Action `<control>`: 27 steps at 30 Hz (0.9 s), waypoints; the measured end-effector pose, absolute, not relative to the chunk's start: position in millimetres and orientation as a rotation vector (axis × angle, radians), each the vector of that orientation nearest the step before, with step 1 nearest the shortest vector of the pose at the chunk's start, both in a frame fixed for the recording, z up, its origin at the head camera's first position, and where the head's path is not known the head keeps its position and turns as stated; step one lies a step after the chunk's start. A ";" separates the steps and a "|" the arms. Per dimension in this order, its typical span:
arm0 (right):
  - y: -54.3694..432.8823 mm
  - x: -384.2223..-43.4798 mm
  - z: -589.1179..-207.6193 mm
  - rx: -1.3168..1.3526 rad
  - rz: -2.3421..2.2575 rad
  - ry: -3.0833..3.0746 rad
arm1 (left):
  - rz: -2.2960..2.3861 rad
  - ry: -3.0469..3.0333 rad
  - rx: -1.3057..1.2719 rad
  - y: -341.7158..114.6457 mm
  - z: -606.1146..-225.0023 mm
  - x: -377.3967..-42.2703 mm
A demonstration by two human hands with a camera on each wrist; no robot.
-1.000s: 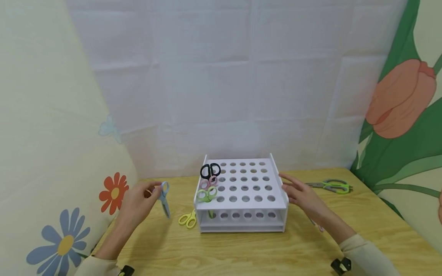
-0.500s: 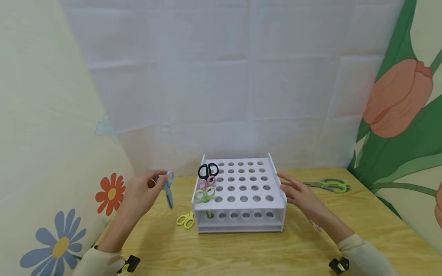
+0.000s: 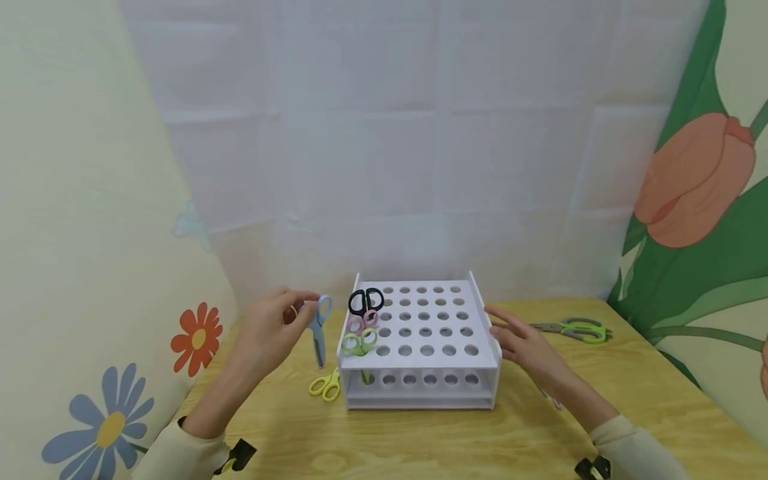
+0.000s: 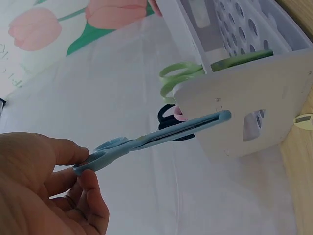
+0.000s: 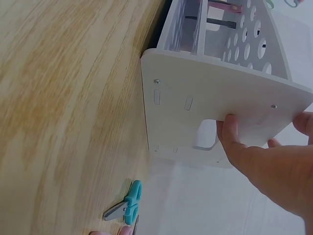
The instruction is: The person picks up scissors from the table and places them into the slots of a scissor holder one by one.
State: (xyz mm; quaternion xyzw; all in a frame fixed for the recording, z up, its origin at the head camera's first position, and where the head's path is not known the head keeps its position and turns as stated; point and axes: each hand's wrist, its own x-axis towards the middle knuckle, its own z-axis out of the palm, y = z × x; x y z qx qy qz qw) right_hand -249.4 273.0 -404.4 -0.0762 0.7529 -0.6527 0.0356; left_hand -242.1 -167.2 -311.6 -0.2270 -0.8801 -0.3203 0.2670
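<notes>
In the head view, the left hand point(image 3: 273, 330) pinches light-blue, smooth plastic-looking scissors point(image 3: 318, 339) by the handle, blades pointing down above the wood-grained table point(image 3: 420, 443), left of and apart from a white two-tier rack point(image 3: 414, 362) with rows of round holes. The right hand point(image 3: 531, 347) rests extended fingers against the rack's right side, curled round nothing. Black-handled scissors point(image 3: 366, 305), pink-handled scissors point(image 3: 363, 323) and light-green scissors point(image 3: 361, 343) stand in the left column. Yellow ring-handled scissors point(image 3: 326, 385) lie beside the rack; green-and-grey scissors point(image 3: 573, 329) lie at right.

In the left wrist view, thumb and fingertips clasp one blue ring; a dark strip runs along the rounded-tip blade.

In the right wrist view, fingers touch the flat, matte side panel point(image 5: 178, 117) near its round-cornered cutout. Turquoise-handled scissors point(image 5: 131, 199) with metal blades lie on the table.
</notes>
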 end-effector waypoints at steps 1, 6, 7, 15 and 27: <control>273.2 -249.1 -404.8 -0.235 -2.005 2.313 | -0.871 -2.365 -0.619 -165.0 -310.9 -242.7; 274.6 -248.0 -407.4 -0.249 -2.009 2.299 | -0.896 -2.301 -0.643 -154.8 -308.1 -249.2; 275.0 -248.0 -408.1 -0.260 -2.006 2.297 | -0.898 -2.291 -0.651 -153.1 -307.3 -250.7; 273.0 -248.4 -408.2 -0.256 -2.028 2.272 | -0.853 -2.216 -0.726 -143.5 -290.1 -261.4; 274.8 -249.0 -404.6 -0.299 -2.032 2.262 | -0.846 -2.143 -0.812 -124.7 -272.7 -279.4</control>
